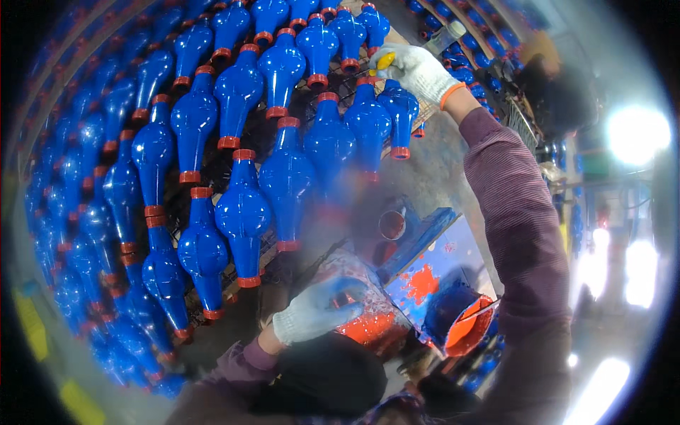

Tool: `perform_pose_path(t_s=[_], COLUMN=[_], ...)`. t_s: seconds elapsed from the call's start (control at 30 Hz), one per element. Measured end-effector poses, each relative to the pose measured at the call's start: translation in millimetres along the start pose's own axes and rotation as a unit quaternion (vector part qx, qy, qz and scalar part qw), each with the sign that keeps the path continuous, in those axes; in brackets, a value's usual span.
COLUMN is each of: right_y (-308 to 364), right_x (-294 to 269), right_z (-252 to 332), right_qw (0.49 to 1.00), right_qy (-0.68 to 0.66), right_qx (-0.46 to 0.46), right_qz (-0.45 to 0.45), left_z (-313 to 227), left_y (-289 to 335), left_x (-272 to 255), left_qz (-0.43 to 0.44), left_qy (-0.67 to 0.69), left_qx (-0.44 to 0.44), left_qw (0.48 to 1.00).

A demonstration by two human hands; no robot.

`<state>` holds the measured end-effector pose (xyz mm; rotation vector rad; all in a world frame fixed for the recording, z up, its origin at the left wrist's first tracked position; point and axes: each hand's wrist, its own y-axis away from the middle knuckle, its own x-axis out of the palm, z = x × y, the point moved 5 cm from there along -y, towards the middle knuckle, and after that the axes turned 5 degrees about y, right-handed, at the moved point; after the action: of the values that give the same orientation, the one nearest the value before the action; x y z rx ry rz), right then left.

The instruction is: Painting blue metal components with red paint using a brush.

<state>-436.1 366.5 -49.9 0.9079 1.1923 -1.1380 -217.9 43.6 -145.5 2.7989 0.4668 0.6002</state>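
Observation:
My right hand (418, 71), in a white knit glove with an orange cuff, reaches to the far right of a rack of glossy blue vase-shaped pieces. It is closed round a small yellow-handled tool (383, 64), whose working end I cannot make out. Just below that hand are a blue piece with red rims (399, 113) and its neighbour (368, 127). My left hand (319, 310), gloved with blue-stained fingers, hovers low over a red-smeared paint container (368, 322). Its fingers are parted, and nothing shows between them.
Rows of blue red-rimmed pieces (191, 120) fill the left on a wire mesh. Right of my left hand are a paint-splashed board (439, 273) and a tub of red paint (469, 329). A small cup (392, 224) stands beyond. Another person (567, 85) is at the upper right.

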Motion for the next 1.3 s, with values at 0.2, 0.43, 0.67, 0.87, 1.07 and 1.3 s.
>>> perform_pose_path(t_s=[0.2, 0.43, 0.67, 0.87, 1.07, 1.3], right_y=[13, 78, 254, 474, 678, 801], right_x=[-7, -77, -165, -190, -122, -6], right_z=[-3, 20, 83, 155, 246, 305], right_qw=[0.999, 0.997, 0.974, 0.854, 0.669, 0.562], right_qy=[0.032, 0.052, 0.023, 0.143, -0.037, -0.049], right_qx=[-0.013, -0.022, 0.147, 0.443, 0.605, 0.664], right_qz=[-0.01, -0.06, -0.172, -0.233, -0.43, -0.491], left_z=[3, 3, 16, 15, 28, -45], left_y=[-2, 1, 6, 13, 9, 39], left_x=[3, 11, 27, 36, 47, 80], left_qz=[0.008, 0.029, 0.07, 0.047, 0.094, 0.023], left_qy=[0.012, 0.023, 0.073, -0.013, -0.09, -0.284], left_qx=[-0.004, -0.037, -0.089, -0.099, -0.104, -0.003], left_qw=[1.0, 0.999, 0.991, 0.994, 0.986, 0.958])
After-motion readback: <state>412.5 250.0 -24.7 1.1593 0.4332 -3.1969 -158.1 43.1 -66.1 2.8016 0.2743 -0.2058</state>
